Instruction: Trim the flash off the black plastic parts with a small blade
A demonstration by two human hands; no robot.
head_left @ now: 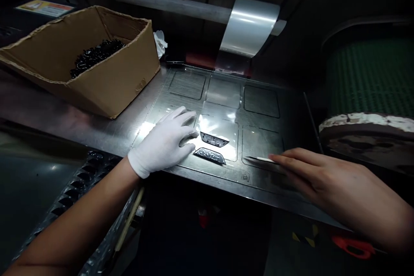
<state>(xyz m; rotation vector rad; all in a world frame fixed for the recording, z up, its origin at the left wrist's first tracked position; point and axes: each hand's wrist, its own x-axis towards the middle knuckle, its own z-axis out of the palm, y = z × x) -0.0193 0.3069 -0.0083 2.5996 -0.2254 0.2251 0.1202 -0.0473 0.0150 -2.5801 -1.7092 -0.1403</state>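
My left hand [164,142], in a white glove, rests on the metal table with its fingers spread. Its fingertips are right beside two small black trapezoid plastic parts, and whether they touch them I cannot tell. The upper part [214,139] shows recesses on its face; the lower part [210,155] looks glossy and ribbed. Both lie on a clear sheet [223,168] with rounded square outlines. Bare and to the right, my right hand [310,172] pinches a slim pointed tool [260,159], its tip pointing left towards the parts. The tool's exact kind is unclear.
An open cardboard box [129,69] with many small black pieces [97,55] stands at the left. Clear film [250,26] hangs over a bar [171,3] at the back. A large green ribbed drum [371,77] is at the right. Orange-handled scissors [354,246] lie below.
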